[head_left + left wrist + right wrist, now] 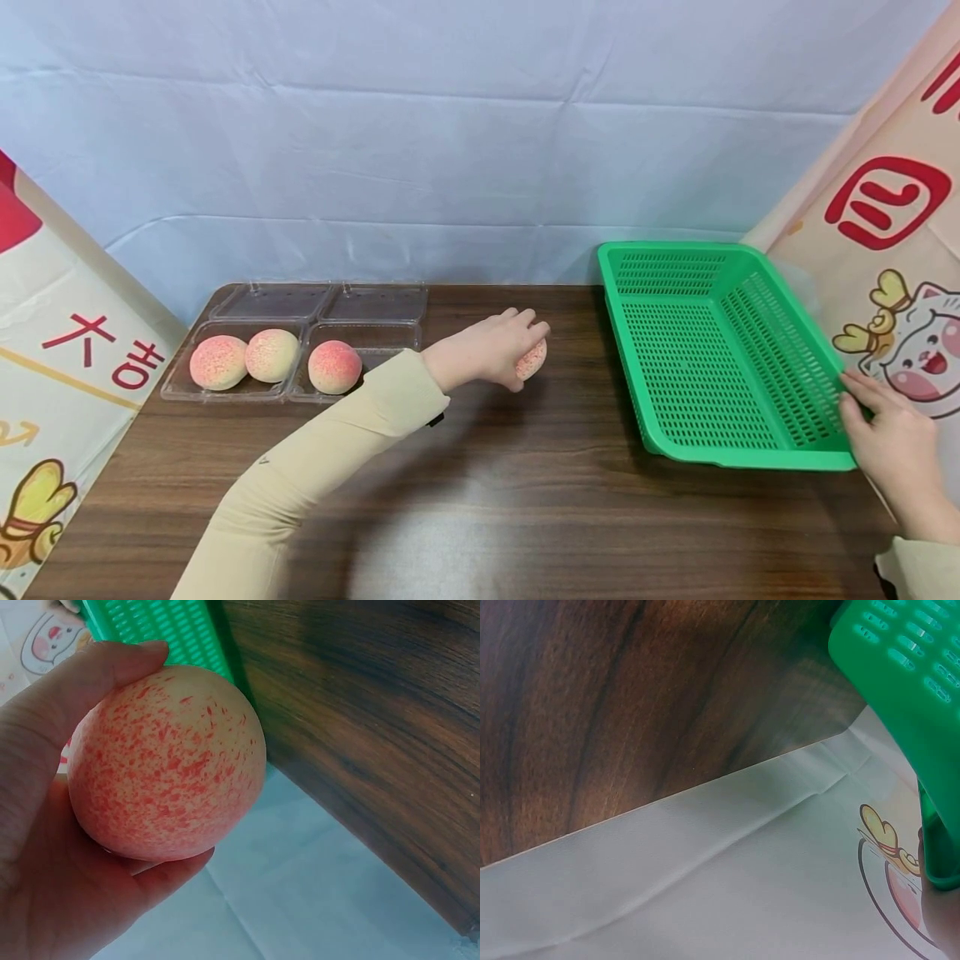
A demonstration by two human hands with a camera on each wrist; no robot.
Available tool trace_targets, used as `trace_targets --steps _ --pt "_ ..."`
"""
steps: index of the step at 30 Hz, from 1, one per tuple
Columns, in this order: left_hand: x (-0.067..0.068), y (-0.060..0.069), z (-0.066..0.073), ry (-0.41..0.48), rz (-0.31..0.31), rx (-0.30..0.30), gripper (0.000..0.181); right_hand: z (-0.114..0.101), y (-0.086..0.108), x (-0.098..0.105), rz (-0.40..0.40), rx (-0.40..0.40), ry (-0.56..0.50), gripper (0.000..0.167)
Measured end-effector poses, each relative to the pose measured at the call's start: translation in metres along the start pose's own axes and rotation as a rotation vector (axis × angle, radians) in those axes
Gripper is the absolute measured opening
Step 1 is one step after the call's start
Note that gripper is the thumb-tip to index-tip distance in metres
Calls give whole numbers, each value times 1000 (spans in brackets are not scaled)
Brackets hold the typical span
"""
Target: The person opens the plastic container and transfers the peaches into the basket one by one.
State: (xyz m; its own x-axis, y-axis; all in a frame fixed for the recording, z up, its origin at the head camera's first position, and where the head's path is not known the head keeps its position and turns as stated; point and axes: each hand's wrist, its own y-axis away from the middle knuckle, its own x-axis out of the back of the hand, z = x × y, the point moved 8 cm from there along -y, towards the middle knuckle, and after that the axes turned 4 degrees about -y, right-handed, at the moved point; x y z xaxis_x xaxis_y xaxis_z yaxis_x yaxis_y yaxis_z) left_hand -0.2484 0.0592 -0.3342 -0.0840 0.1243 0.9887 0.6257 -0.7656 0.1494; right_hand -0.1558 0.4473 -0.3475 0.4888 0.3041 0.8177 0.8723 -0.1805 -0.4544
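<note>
My left hand is above the table between the clear plastic tray and the green basket. It grips a peach, pale with red speckles; in the head view the fingers cover most of it. On the right, my right hand holds the basket's near right corner by the rim; the right wrist view catches only a sliver of that hand beside the rim. Two peaches sit in the tray's left compartment, and one peach sits in the right compartment.
Behind the brown wooden table hangs a pale blue cloth. Printed sheets with red characters and cartoon figures stand along the left and right. The tray's lid lies folded back toward the cloth.
</note>
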Motion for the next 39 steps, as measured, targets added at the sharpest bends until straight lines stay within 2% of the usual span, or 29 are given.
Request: trace_targets --steps 22,31,39 --pt "2 -7 9 -22 16 11 77 3 2 -3 -14 -21 4 36" --pt "4 -9 15 -31 25 3 77 3 2 -2 10 -15 3 36" --pt "7 -13 20 -16 32 3 77 3 1 -5 -25 -39 21 37"
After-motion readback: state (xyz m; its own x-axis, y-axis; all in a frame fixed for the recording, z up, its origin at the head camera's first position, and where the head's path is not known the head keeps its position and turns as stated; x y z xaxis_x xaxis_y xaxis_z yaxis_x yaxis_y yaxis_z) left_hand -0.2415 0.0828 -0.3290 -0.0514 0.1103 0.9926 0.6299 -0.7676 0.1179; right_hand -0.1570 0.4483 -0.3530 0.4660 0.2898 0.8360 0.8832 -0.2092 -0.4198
